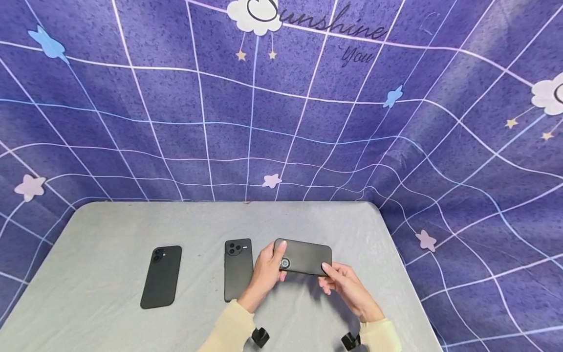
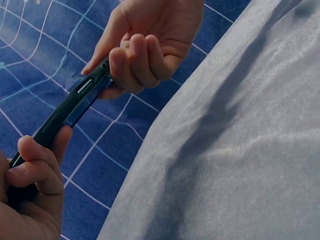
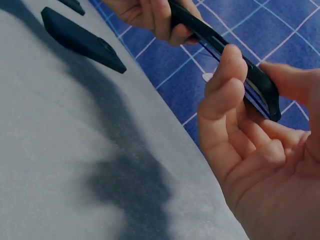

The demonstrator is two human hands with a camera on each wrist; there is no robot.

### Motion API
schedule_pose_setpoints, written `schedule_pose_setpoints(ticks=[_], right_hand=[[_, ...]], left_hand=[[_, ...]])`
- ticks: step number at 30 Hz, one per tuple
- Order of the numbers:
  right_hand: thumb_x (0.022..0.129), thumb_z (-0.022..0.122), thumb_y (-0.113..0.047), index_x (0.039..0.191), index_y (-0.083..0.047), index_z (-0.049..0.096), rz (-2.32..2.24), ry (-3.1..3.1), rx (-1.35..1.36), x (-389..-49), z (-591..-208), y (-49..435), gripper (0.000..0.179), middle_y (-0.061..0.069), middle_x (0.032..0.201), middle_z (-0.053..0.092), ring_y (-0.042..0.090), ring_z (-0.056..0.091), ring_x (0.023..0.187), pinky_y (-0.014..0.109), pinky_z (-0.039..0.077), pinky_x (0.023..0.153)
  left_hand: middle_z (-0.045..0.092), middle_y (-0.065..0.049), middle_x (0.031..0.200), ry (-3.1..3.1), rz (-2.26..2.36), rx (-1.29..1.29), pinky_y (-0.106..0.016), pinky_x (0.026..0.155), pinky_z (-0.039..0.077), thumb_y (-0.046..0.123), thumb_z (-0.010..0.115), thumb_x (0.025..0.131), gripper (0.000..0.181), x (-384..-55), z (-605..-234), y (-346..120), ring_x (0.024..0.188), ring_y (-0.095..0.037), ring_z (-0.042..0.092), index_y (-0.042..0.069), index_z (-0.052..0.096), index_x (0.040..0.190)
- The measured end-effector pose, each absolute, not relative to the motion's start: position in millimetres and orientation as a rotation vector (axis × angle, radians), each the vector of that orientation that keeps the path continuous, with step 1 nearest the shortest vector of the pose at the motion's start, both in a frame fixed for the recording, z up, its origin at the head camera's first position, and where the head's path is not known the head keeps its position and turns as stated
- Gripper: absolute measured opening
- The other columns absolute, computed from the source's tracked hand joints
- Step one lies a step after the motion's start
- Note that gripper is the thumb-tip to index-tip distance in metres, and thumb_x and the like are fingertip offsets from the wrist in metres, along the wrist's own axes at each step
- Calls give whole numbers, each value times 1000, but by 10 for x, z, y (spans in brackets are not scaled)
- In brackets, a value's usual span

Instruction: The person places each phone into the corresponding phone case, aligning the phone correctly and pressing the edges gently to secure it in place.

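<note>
Both hands hold a dark phone in a case (image 1: 308, 256) crosswise above the table, its back with a round camera ring turned up. My left hand (image 1: 265, 269) pinches the camera end, thumb on top. At the other end my right hand (image 1: 345, 286) grips a corner between thumb and fingers. Seen edge-on in the right wrist view, the case (image 3: 260, 82) stands slightly apart from the phone inside along its lower edge. The left wrist view shows a slot in the case's side (image 2: 60, 112). The phone's front faces down, mostly hidden.
Left of my left hand lies a dark phone (image 1: 238, 274) with a round camera bump, close to that wrist. Farther left is a black phone (image 1: 162, 278). Both lie back-up on the grey cloth-covered table (image 1: 105, 244). A purple-blue gridded curtain (image 1: 228, 107) hangs behind and to the right.
</note>
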State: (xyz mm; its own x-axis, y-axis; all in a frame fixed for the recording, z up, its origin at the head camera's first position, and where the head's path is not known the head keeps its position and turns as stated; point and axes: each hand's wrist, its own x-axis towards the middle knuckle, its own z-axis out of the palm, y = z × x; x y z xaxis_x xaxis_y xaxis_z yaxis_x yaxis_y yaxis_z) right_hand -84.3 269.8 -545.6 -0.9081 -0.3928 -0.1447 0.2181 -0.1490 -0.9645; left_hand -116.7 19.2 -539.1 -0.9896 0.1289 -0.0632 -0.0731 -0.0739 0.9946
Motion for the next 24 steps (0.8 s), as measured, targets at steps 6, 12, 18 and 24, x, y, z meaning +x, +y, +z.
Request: schedule_pose_setpoints(ticks=[6, 12, 18, 24], right_hand=[[117, 48, -20, 99, -12, 71, -2157, 1712, -102, -849, -5481, 2692, 30, -3, 86, 76, 8, 69, 72, 20, 56, 67], [117, 48, -19, 98, -12, 71, -2215, 1675, -61, -852, -5503, 2715, 30, -2, 83, 75, 7, 69, 71, 19, 57, 67], [116, 48, -18, 92, -12, 70, -2248, 1698, -75, -840, -5510, 2706, 33, -4, 79, 72, 6, 66, 68, 20, 55, 65], [117, 48, -18, 91, -13, 69, -2255, 1722, -75, -835, -5519, 2700, 34, -5, 77, 70, 6, 62, 66, 19, 52, 63]], left_hand=[[56, -5, 56, 1883, 2214, 122, -21, 40, 40, 36, 54, 115, 38, -1171, -5414, 158, 42, -13, 49, 1, 54, 101], [63, -8, 60, 1793, 2178, 279, -20, 48, 50, 27, 52, 116, 31, -1156, -5423, 104, 48, -14, 57, -3, 53, 108], [64, -10, 60, 1821, 2171, 291, -21, 48, 51, 27, 53, 116, 31, -1139, -5423, 111, 49, -17, 58, -4, 54, 109], [62, -10, 60, 1817, 2179, 290, -20, 47, 50, 27, 52, 116, 32, -1134, -5414, 126, 48, -16, 56, -4, 53, 109]])
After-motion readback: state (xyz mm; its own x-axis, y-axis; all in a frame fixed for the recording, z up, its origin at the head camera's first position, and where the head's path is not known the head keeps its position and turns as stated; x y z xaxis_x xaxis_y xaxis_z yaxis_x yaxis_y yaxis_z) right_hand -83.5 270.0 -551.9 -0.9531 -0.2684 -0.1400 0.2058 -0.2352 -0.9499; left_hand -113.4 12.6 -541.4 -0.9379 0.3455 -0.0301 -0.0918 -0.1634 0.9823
